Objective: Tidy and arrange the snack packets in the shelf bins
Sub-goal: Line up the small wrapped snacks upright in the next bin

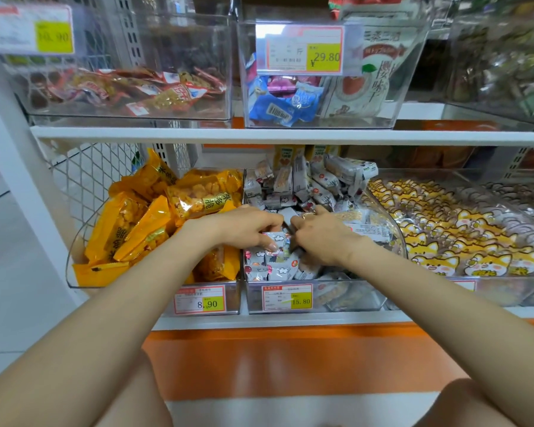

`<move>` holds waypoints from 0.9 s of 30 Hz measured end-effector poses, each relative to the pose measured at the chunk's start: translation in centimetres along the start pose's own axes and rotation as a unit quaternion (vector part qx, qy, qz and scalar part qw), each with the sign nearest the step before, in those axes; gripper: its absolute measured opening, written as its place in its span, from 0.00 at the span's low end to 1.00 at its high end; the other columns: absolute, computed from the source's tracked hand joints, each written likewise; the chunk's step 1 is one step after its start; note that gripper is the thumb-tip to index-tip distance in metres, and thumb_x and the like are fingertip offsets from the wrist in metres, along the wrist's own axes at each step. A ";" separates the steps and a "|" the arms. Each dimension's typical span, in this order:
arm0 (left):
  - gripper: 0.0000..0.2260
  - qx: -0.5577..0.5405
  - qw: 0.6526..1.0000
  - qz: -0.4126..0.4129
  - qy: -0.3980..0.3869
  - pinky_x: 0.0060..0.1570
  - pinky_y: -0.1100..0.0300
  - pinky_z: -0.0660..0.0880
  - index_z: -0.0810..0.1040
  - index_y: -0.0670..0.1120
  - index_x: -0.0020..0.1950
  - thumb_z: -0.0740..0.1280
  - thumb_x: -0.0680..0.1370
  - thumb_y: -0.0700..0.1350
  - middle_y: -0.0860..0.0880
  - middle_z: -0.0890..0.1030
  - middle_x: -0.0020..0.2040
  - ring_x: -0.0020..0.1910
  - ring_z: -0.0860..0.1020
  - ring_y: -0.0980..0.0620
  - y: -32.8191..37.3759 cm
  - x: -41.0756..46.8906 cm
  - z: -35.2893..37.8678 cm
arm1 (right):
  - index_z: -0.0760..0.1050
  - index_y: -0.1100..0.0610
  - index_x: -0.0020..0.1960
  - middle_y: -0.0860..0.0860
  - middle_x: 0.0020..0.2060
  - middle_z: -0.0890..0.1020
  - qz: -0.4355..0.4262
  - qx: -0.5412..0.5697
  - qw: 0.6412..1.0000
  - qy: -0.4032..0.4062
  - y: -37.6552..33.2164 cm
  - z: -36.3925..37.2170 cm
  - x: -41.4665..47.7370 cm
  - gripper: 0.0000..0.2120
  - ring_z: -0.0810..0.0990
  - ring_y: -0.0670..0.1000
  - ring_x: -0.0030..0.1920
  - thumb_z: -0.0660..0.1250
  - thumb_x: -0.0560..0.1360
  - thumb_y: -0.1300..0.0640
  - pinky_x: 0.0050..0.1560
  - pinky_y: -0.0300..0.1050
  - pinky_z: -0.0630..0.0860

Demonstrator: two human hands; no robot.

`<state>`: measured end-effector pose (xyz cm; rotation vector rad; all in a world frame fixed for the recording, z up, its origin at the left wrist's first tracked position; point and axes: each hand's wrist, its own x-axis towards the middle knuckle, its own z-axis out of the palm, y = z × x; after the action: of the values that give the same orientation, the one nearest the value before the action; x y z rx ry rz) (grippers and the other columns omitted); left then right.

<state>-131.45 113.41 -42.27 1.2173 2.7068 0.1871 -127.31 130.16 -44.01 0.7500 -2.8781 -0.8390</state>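
Observation:
Both my hands reach into the middle clear bin [318,298] on the lower shelf, which is heaped with small grey-white snack packets [318,186]. My left hand [247,228] curls its fingers over a few packets near the front of the heap, thumb pinching one against the fingers. My right hand [324,238] is just beside it, fingers bent down and gripping packets at the same spot. The two hands nearly touch. The packets under my palms are hidden.
Left of it stands a bin of yellow-orange packets [154,217]; right of it a bin of fox-print packets [463,241]. The upper shelf [290,135] carries bins of red packets [130,90] and blue packets [284,103]. Price tags [287,297] hang on the bin fronts.

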 end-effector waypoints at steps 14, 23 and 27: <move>0.11 0.008 1.000 0.012 0.023 0.44 0.61 0.55 0.64 0.48 0.43 0.64 0.78 0.51 0.49 0.70 0.36 0.38 0.69 0.50 0.0 -1.0 0.4 | 0.73 0.51 0.60 0.51 0.57 0.74 -0.034 0.069 0.997 -0.014 0.4 -0.2 -0.1 0.14 0.73 0.55 0.59 0.65 0.75 0.50 0.54 0.48 0.63; 0.14 0.014 1.000 0.001 0.025 0.45 0.60 0.55 0.60 0.53 0.38 0.62 0.79 0.50 0.50 0.70 0.37 0.36 0.66 0.56 0.3 -1.1 0.4 | 0.70 0.50 0.55 0.51 0.53 0.77 0.004 0.151 0.988 0.010 -0.1 0.3 -0.5 0.15 0.74 0.54 0.56 0.68 0.70 0.55 0.48 0.44 0.59; 0.10 0.029 0.999 -0.001 0.027 0.43 0.60 0.54 0.67 0.49 0.41 0.64 0.78 0.52 0.53 0.67 0.36 0.41 0.67 0.53 0.4 -1.0 0.4 | 0.71 0.50 0.55 0.49 0.50 0.75 0.021 0.224 0.974 0.019 0.3 0.2 -1.2 0.16 0.75 0.54 0.52 0.69 0.69 0.55 0.43 0.42 0.60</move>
<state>-130.45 112.96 -42.50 1.2423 2.7776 0.1430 -126.47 131.03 -43.96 0.7184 -3.0668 -0.1600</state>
